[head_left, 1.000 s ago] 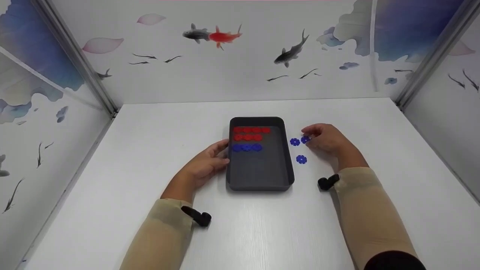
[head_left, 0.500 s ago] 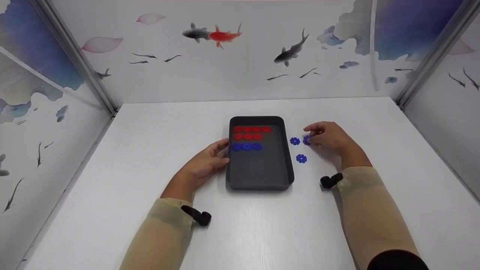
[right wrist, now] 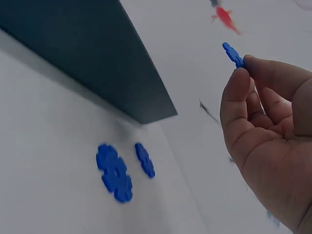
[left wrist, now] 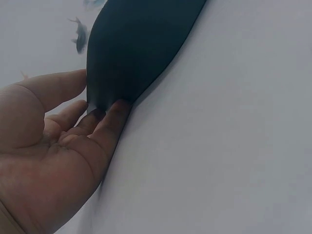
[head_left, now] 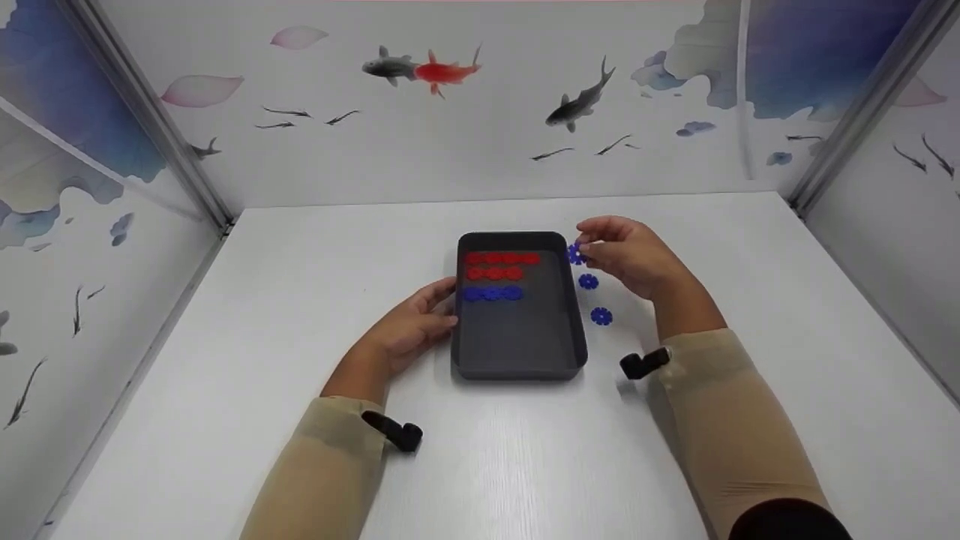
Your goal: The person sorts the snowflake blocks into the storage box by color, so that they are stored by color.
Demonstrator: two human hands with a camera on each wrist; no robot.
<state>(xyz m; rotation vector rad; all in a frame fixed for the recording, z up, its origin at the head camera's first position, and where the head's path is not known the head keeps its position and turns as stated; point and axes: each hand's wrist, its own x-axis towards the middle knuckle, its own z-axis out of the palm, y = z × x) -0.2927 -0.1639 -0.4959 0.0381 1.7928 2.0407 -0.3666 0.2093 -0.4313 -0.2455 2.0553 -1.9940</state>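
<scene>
Between thumb and forefinger, my right hand (head_left: 634, 259) pinches a blue snowflake disc (right wrist: 233, 54), a notched plastic building disc. It is raised at the upper right rim of the dark grey tray (head_left: 517, 345). Fingertips of my left hand (head_left: 401, 334) rest against the tray's outer left wall, the fingers only slightly bent, as the left wrist view shows. Inside the tray lie two rows of red snowflake discs (head_left: 502, 259), several in the back row and three in the other. In front of them is a row of three blue snowflake discs (head_left: 492, 294).
Two loose blue discs lie on the white table (head_left: 480, 465) right of the tray: a nearer disc (head_left: 601, 316) and a farther disc (head_left: 589, 281). Printed white panels (head_left: 480, 165) close off the back and sides.
My right hand has lifted a blue disc off the table and carried it left and away from me to the tray's rim. My left hand and the tray have stayed put.
</scene>
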